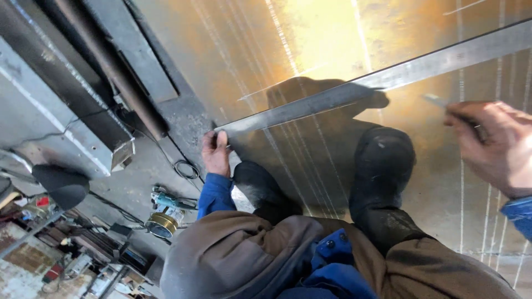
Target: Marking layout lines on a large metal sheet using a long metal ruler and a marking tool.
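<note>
Brown-trousered knees and two black boots [382, 160] filled the foreground, planted on a rusty steel plate [310, 39] scored with pale lines. One long steel straightedge [388, 77] lay slantwise across that plate, just ahead of the boots. Left hand [216, 152] pinched its near end at the plate's edge; right hand [490, 144], blurred, clenched a thin marking tool [438, 101] just below the rule. Beyond the plate's edge, on the floor, lay one teal angle grinder [169, 200], one brass-coloured round tin [160, 224] and a coiled cable [187, 169], well apart from both hands
</note>
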